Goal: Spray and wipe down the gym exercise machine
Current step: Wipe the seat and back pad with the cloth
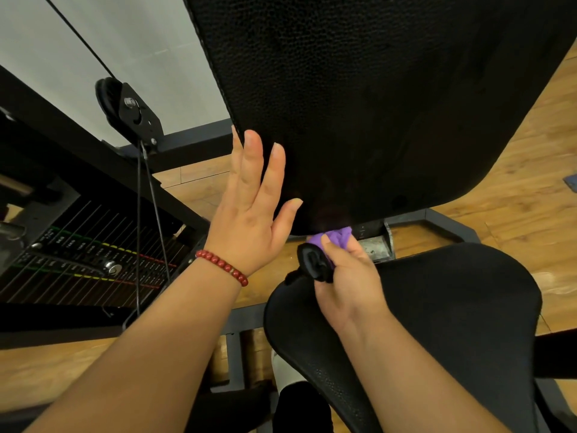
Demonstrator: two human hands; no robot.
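Observation:
A large black padded backrest [374, 104] of the gym machine fills the upper middle. My left hand [253, 204] lies flat with straight fingers against its lower left edge; a red bead bracelet sits on that wrist. Below the pad's bottom edge my right hand [343, 273] grips a bunched purple and black cloth [324, 251], which touches the underside of the backrest. The black seat pad [452, 307] lies under my right forearm.
The weight stack [87, 260] with coloured labels and a selector pin stands at the left. A pulley [128, 107] with cables hangs above it. Black frame bars [437, 223] cross the wooden floor [515, 195].

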